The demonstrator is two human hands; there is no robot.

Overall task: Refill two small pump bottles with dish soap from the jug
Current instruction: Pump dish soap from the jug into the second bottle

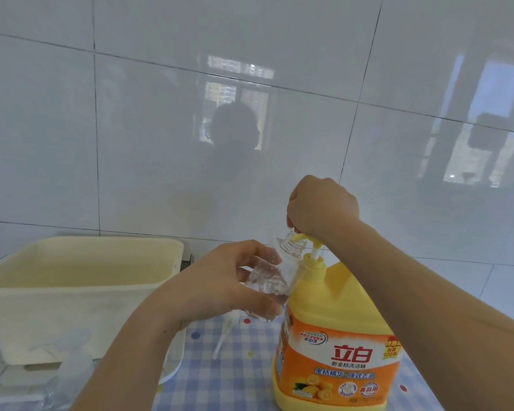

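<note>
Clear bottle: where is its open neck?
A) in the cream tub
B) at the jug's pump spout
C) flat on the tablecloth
B: the left hand holds the bottle tilted, neck against the spout of the jug, right hand on the pump.

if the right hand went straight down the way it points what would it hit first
The yellow pump head of the jug, right under the right hand. They seem to be touching, though depth is unclear. The clear bottle has its neck just beside it.
</note>
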